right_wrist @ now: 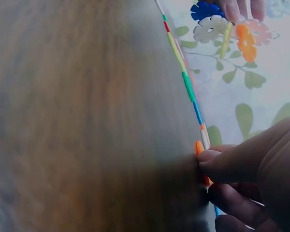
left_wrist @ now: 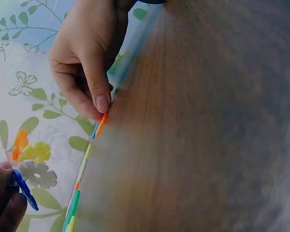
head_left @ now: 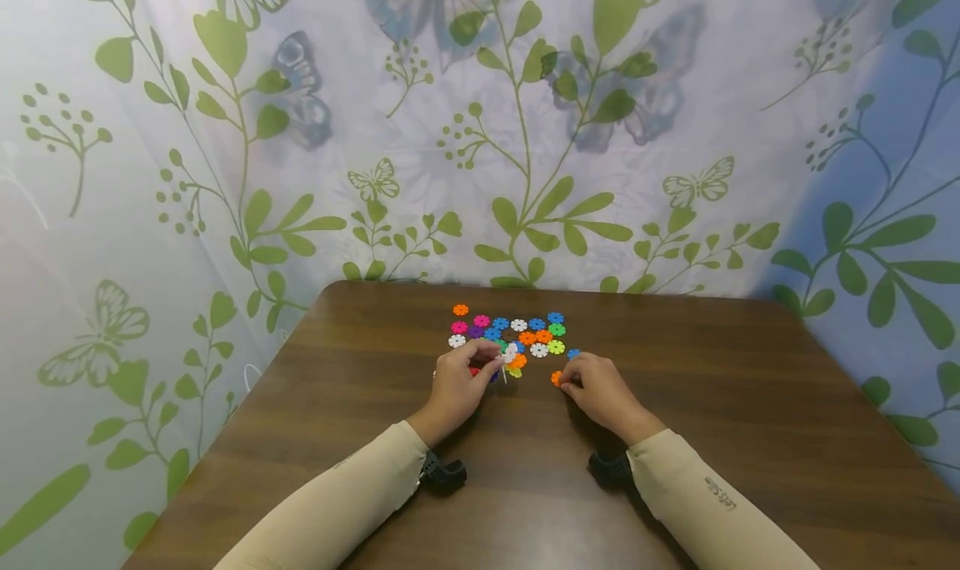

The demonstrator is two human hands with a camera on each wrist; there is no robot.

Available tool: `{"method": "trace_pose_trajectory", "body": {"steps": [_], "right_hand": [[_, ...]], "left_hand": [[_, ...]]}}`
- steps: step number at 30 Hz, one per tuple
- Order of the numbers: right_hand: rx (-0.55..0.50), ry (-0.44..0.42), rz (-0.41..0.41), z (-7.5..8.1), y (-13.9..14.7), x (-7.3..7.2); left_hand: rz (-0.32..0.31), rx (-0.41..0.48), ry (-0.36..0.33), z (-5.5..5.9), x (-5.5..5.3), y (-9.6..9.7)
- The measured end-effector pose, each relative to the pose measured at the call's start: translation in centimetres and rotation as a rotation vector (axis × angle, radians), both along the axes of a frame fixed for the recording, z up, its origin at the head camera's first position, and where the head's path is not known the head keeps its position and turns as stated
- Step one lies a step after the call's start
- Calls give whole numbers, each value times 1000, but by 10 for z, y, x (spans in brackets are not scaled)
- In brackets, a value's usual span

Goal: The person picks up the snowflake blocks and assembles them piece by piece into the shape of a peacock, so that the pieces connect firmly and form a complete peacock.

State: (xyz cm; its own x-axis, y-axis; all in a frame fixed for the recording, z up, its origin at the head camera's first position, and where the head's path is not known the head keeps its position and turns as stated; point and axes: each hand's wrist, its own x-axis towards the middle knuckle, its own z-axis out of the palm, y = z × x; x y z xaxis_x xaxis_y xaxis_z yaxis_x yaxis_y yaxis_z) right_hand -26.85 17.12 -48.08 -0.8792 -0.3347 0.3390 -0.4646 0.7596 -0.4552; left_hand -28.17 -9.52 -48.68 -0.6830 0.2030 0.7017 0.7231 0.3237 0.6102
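Note:
My left hand (head_left: 467,377) holds a small cluster of joined snowflake-shaped plastic discs above the table. In the left wrist view the cluster has a blue disc (left_wrist: 24,189) at the fingers (left_wrist: 12,212), then a white disc (left_wrist: 37,174), a yellow disc (left_wrist: 36,152) and an orange one (left_wrist: 20,144). A pale pink disc (right_wrist: 259,32) also shows in the right wrist view. My right hand (head_left: 603,393) pinches a loose orange disc (head_left: 556,377) between thumb and fingers, low at the tabletop. Just behind that hand lies a blue disc (head_left: 573,353).
Several loose discs in many colours lie flat beyond the hands, among them a green disc (head_left: 557,330), a white disc (head_left: 519,325) and a purple disc (head_left: 476,331). The brown wooden table (head_left: 720,362) ends at a patterned curtain (head_left: 525,137).

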Motion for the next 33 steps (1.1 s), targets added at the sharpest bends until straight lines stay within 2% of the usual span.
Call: {"method": "trace_pose_trajectory", "body": {"steps": [5, 11, 20, 25, 33], "right_hand": [[-5, 22, -10, 3, 0, -1], [-18, 43, 24, 2, -1, -2], [-74, -72, 4, 0, -5, -2], [-150, -139, -10, 2, -6, -3], [-434, -179, 42, 5, -8, 1]], "left_hand": [[-4, -1, -20, 3, -1, 2], [-1, 11, -68, 4, -1, 2], [1, 45, -147, 0, 1, 1], [-22, 100, -271, -2, -1, 2], [-128, 317, -512, -2, -5, 3]]}}
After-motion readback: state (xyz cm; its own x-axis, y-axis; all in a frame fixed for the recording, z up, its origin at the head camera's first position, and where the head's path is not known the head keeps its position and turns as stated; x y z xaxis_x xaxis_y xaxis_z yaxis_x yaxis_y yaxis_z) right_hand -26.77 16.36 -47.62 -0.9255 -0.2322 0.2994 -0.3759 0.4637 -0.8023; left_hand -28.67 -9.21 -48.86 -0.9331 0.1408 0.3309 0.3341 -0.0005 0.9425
